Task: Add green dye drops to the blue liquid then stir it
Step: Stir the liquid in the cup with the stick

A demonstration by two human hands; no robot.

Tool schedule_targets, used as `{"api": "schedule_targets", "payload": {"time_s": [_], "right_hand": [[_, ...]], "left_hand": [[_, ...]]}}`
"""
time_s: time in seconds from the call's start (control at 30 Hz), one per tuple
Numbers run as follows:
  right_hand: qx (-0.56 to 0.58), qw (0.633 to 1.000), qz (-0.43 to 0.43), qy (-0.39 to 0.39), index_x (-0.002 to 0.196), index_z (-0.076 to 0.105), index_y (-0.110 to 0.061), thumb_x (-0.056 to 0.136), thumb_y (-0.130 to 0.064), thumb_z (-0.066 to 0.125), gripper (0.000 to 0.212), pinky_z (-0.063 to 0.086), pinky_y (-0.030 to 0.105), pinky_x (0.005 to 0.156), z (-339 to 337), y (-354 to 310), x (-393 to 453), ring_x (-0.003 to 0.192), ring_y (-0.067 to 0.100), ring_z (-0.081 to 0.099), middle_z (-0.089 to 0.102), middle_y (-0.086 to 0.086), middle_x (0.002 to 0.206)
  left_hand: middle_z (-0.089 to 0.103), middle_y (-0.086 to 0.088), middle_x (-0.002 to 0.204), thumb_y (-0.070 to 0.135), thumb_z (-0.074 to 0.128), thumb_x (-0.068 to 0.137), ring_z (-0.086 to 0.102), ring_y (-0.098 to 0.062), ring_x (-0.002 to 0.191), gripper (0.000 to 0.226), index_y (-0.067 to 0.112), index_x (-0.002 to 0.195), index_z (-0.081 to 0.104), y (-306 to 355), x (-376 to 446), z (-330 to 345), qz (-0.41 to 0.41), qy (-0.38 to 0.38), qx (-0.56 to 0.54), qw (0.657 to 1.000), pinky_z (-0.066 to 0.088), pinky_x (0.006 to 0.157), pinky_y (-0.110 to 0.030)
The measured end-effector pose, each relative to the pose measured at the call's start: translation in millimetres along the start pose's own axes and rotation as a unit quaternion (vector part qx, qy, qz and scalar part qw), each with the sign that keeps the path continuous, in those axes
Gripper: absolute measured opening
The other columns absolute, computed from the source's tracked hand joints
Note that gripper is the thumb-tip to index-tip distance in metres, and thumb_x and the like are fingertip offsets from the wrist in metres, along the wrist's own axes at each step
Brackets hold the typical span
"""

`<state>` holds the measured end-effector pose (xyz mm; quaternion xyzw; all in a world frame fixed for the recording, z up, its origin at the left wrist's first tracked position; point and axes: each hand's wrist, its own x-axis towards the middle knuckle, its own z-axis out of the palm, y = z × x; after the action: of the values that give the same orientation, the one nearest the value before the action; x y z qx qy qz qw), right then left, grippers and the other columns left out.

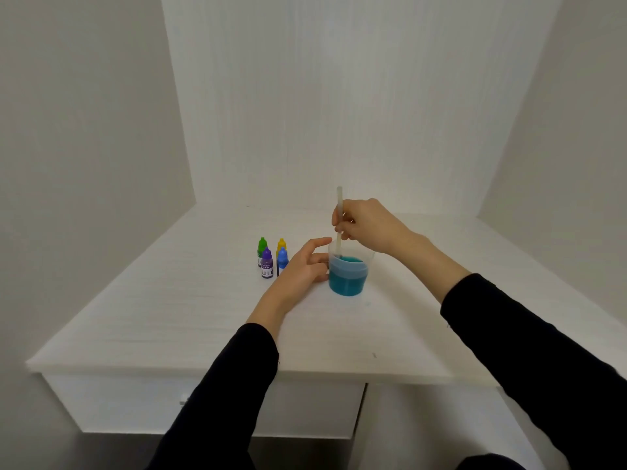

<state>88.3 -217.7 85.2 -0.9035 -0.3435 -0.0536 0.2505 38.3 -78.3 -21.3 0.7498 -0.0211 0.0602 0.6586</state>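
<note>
Two hands at frame centre: the right hand [364, 228] pinches a pale stirring stick [339, 220] standing in the clear plastic cup of blue-green liquid [349, 274] — its tip submerged; the left hand [302, 266], fingers loosely spread, touches the cup, half-hiding the blue dropper bottle [282, 259].

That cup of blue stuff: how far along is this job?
The green dye bottle stands capped among the other bottles, so the drops look added. Now the right hand pinches the stir stick, its tip in the teal-blue liquid, while the left hand touches the cup. Only finishing the stir seems left.
</note>
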Motion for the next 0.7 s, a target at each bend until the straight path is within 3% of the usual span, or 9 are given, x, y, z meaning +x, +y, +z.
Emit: {"api": "schedule_targets", "payload": {"time_s": [0.2,0.4,0.53,0.7], "right_hand": [[-0.064,0.997,0.035,-0.009,0.092,0.059,-0.013,0.092,-0.006,0.049,0.013,0.052,0.028,0.079,-14.3,12.1,-5.6,0.085,0.021,0.067,0.067,0.009,0.098],[-0.111,0.991,0.043,-0.060,0.087,0.059,-0.013,0.087,-0.003,0.055,0.011,0.045,0.018,0.061,-24.8,5.3,-13.6,0.081,0.019,0.063,0.062,0.004,0.088],[-0.091,0.990,0.038,-0.098,0.088,0.062,-0.008,0.086,-0.002,0.053,0.012,0.056,0.027,0.074,-27.2,-6.4,-15.9,0.079,0.020,0.069,0.069,0.009,0.086],[-0.010,0.994,0.015,-0.110,0.090,0.063,-0.009,0.085,-0.003,0.058,0.009,0.058,0.028,0.077,-21.5,-17.4,-14.2,0.080,0.021,0.072,0.071,0.011,0.089]], "left_hand": [[0.061,-0.005,0.128,-0.005,0.042,0.088,0.058,-0.020,0.116,0.057,0.023,0.137,0.041,0.2,-0.1,0.0,0.003,-0.002,0.004,1.000,0.047,0.101,-0.038],[0.062,-0.001,0.125,-0.002,0.044,0.089,0.060,-0.017,0.114,0.055,0.025,0.137,0.041,-1.4,0.4,-0.3,0.001,0.002,0.010,1.000,0.048,0.099,-0.035],[0.063,0.001,0.123,-0.001,0.044,0.090,0.060,-0.015,0.113,0.053,0.025,0.136,0.042,-1.9,1.1,-0.6,0.003,0.001,0.004,1.000,0.050,0.096,-0.032],[0.065,0.005,0.117,0.001,0.045,0.090,0.062,-0.012,0.109,0.049,0.026,0.133,0.044,-2.1,1.1,-1.0,0.003,0.003,-0.001,1.000,0.052,0.088,-0.026]]}}
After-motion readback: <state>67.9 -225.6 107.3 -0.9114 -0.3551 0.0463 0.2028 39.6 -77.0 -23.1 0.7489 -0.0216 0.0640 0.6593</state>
